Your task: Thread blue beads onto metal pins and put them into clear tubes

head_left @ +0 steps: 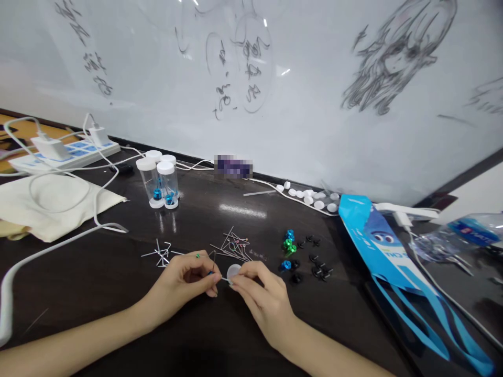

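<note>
My left hand [188, 280] pinches a thin metal pin with a blue bead near its tip, low in the middle of the dark table. My right hand [261, 296] meets it from the right, its fingertips on a small white round cap [233, 271] and the pin's end. Just beyond lie a pile of thin metal pins [233, 245] and some bent wire pieces [161, 255]. Blue and green beads [289, 242] and small black pieces [318, 264] lie to the right of my hands.
Small clear vials with white caps [162, 183] stand at the back left, near a power strip [65, 152] with white cables and a cream cloth [47, 204]. White caps [310, 196] lie along the whiteboard. A blue bag [377, 246] and a plastic bottle [463, 233] lie at right.
</note>
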